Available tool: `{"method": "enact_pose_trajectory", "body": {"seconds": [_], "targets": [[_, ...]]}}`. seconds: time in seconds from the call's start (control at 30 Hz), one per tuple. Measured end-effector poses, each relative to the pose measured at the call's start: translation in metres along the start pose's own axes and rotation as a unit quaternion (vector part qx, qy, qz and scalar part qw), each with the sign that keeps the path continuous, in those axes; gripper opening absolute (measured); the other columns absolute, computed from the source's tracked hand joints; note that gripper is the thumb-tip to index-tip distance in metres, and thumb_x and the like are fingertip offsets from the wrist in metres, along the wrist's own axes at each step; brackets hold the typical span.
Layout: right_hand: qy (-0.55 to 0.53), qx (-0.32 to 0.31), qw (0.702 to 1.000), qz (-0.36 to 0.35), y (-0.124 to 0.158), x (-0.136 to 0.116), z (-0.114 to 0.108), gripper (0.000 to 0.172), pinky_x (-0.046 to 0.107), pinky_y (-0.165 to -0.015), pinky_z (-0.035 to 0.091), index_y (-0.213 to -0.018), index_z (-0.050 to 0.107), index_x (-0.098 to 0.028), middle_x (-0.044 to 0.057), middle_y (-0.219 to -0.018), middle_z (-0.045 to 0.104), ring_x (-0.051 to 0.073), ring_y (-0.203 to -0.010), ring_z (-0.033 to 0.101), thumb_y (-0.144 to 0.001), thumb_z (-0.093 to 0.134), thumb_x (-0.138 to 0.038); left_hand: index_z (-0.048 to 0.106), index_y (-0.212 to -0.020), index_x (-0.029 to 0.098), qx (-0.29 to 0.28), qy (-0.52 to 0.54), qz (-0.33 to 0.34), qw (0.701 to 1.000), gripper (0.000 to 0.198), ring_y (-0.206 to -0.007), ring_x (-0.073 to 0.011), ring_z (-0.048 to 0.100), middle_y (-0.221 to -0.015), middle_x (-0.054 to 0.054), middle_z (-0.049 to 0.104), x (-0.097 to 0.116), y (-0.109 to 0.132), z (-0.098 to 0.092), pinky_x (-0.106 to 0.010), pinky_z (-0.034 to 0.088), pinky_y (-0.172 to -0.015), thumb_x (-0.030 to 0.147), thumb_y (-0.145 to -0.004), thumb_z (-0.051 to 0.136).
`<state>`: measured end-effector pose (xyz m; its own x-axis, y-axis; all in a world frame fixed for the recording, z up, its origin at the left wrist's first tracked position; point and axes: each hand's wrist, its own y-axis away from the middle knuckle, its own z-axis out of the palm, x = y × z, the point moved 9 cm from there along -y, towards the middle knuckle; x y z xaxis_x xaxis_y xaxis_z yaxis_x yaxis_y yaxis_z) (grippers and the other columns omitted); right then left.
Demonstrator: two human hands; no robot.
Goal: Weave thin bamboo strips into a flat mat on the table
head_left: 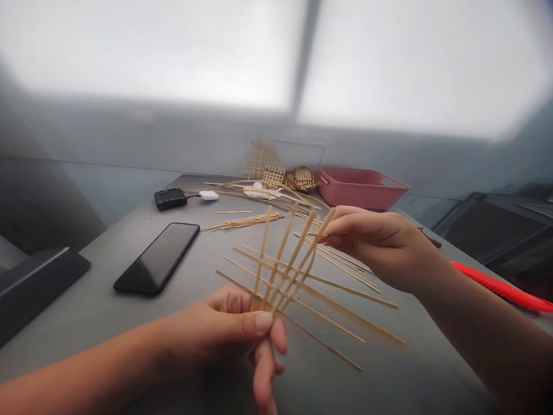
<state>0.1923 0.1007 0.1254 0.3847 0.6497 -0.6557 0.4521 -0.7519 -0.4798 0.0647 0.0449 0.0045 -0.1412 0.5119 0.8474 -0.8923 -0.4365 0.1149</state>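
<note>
My left hand (233, 334) pinches the lower ends of several thin bamboo strips (285, 262) that fan upward. Thumb and fingers are closed on them. My right hand (380, 245) is pinched on the top end of one of these strips near the fan's right side. Other long strips (328, 300) cross the fan at an angle and lie over the grey table (129, 340).
A black phone (158, 257) lies left of the strips. Behind are a small black device (170, 198), a white object (209, 195), loose strips (244, 221), woven pieces (300, 177) and a pink tray (360, 185). A red tool (501, 285) lies at the right, a dark slab (30, 285) at the left.
</note>
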Motion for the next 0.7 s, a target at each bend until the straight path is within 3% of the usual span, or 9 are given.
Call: {"method": "enact_pose_trajectory", "body": {"seconds": [0.2, 0.27, 0.43, 0.57, 0.7], "targets": [[0.029, -0.029, 0.999, 0.019, 0.0, -0.002, 0.005, 0.018, 0.028, -0.061, 0.05, -0.079, 0.071, -0.022, 0.003, -0.074, 0.067, 0.017, -0.069, 0.062, -0.09, 0.063, -0.034, 0.067, -0.084, 0.017, 0.004, -0.021, 0.015, 1.0, 0.033, -0.054, -0.0167, 0.069, -0.052, 0.002, 0.066, -0.001, -0.001, -0.007, -0.027, 0.05, -0.07, 0.049, -0.089, 0.065], [0.041, -0.029, 0.997, 0.05, 0.001, 0.001, 0.005, 0.021, 0.027, -0.061, 0.048, -0.079, 0.071, -0.022, 0.003, -0.073, 0.067, 0.017, -0.068, 0.061, -0.089, 0.064, -0.039, 0.067, -0.085, 0.016, 0.026, -0.043, 0.022, 0.998, 0.035, -0.056, -0.0157, 0.069, -0.057, 0.001, 0.069, -0.001, -0.001, -0.013, -0.028, 0.051, -0.075, 0.051, -0.088, 0.065], [0.071, -0.016, 0.99, 0.122, 0.005, 0.017, 0.005, 0.032, 0.026, -0.049, 0.039, -0.081, 0.071, -0.021, 0.001, -0.064, 0.059, 0.014, -0.056, 0.049, -0.088, 0.06, -0.05, 0.064, -0.089, 0.016, 0.118, -0.1, 0.029, 0.988, 0.04, -0.064, -0.0159, 0.069, -0.075, -0.003, 0.074, 0.0, 0.001, -0.031, -0.028, 0.051, -0.071, 0.055, -0.084, 0.068], [0.048, 0.01, 0.985, 0.167, 0.009, 0.029, 0.002, 0.026, 0.023, -0.043, 0.035, -0.093, 0.064, -0.023, -0.003, -0.058, 0.051, 0.012, -0.051, 0.044, -0.088, 0.059, -0.048, 0.062, -0.091, 0.016, 0.21, -0.176, 0.05, 0.96, 0.042, -0.068, -0.0178, 0.07, -0.078, -0.004, 0.074, 0.006, 0.007, -0.044, -0.03, 0.052, -0.073, 0.057, -0.084, 0.065], [0.032, 0.022, 0.981, 0.19, 0.01, 0.029, 0.001, 0.023, 0.02, -0.04, 0.032, -0.077, 0.058, -0.021, -0.004, -0.056, 0.05, 0.01, -0.047, 0.04, -0.085, 0.062, -0.043, 0.061, -0.094, 0.017, 0.272, -0.304, 0.079, 0.91, 0.035, -0.068, -0.0186, 0.07, -0.081, -0.004, 0.072, 0.016, 0.014, -0.048, -0.031, 0.053, -0.072, 0.05, -0.092, 0.051]]}}
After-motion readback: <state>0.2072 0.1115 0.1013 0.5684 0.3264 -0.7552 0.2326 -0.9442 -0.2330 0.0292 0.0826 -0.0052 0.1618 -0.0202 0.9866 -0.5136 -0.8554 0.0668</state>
